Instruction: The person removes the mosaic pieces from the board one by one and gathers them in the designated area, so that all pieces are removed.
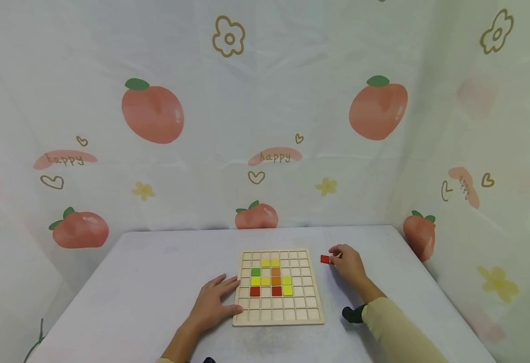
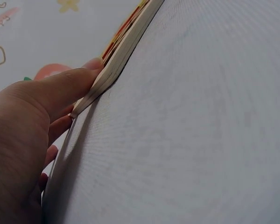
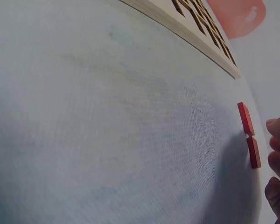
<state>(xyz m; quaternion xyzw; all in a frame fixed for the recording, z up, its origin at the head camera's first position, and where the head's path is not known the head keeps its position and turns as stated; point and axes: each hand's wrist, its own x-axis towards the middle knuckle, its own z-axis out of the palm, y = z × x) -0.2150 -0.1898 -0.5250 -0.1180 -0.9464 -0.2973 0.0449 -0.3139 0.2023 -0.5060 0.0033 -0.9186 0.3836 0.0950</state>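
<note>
A wooden grid board point(image 1: 278, 316) lies on the table with green, yellow, orange and red square tiles in some of its cells. At its left side my left hand point(image 1: 212, 302) is spread, the fingertips at the left edge. The thumb point(image 2: 72, 86) rests on the board's rim in the left wrist view. Beyond the board's right edge, my right hand point(image 1: 348, 263) hovers by a red tile point(image 1: 325, 259), fingers loosely bent. The right wrist view shows two red tiles point(image 3: 246, 119) lying end to end on the table, with the fingertips point(image 3: 279, 128) just apart from them.
A white cloth covers the table point(image 1: 165, 272). Behind it hangs a white curtain point(image 1: 201, 191) printed with fruit and flowers. A black strap piece point(image 1: 352, 315) juts from the right wrist. A dark cable point(image 1: 38, 340) runs along the far left.
</note>
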